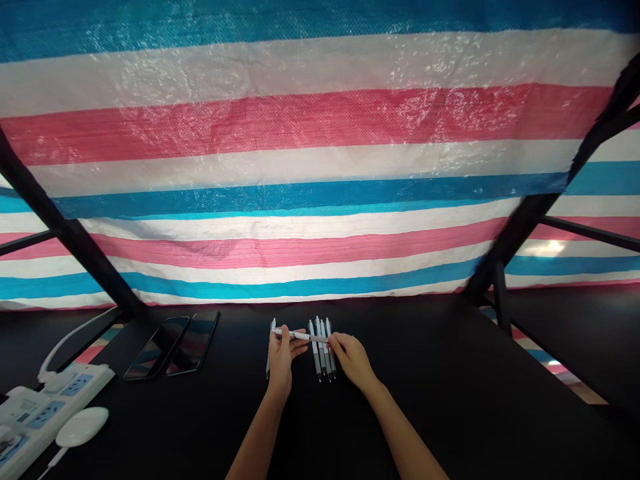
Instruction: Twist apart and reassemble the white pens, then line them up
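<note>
A white retractable pen (300, 335) is held crosswise, pinched by the fingers (293, 335) of the left hand (280, 357) and right hand (353, 360), just above a row of pens (321, 350) (their number is hard to tell) on the black worktop (450, 373). Two smartphones (170, 345) and a power strip (45, 417) are laid well to the left.

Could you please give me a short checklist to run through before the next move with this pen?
1. Held pen gripped: ok, the left hand holds it, and the right hand is at its far end.
2. Row of pens side by side: ok.
3. Held pen clear of that row: cannot tell, it crosses the row's upper end.
4. Lone pen apart from the row: ok.
5. Phones away from the hands: ok.
</note>
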`<state>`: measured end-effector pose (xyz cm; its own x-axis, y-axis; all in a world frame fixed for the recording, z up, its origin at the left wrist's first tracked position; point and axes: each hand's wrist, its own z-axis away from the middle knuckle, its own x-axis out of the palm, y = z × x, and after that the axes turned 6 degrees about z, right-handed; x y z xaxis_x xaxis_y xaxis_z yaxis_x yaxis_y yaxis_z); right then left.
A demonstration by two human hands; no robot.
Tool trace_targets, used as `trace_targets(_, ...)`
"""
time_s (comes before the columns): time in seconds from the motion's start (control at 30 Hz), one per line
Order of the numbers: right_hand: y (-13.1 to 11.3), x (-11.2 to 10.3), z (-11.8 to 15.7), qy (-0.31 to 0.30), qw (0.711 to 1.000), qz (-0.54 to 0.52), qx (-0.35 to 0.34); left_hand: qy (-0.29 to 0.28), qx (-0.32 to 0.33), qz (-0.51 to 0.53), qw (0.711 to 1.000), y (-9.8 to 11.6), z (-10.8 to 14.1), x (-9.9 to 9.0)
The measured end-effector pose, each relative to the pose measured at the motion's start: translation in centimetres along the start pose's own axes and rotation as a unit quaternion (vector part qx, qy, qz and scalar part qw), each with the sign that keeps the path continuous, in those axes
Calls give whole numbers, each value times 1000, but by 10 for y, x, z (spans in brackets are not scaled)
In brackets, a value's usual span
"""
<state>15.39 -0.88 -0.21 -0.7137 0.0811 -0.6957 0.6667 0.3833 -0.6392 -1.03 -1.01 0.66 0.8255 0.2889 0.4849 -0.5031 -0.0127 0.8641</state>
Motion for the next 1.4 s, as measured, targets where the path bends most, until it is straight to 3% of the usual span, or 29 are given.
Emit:
trace_targets(0.17,2,-1,0,3,999,-31,9,9,4,4,1000,0,-1,0)
trace_targets(1.4,-1,1,-1,-23,1000,15,-12,-10,1,-3,1000,-2,0,0)
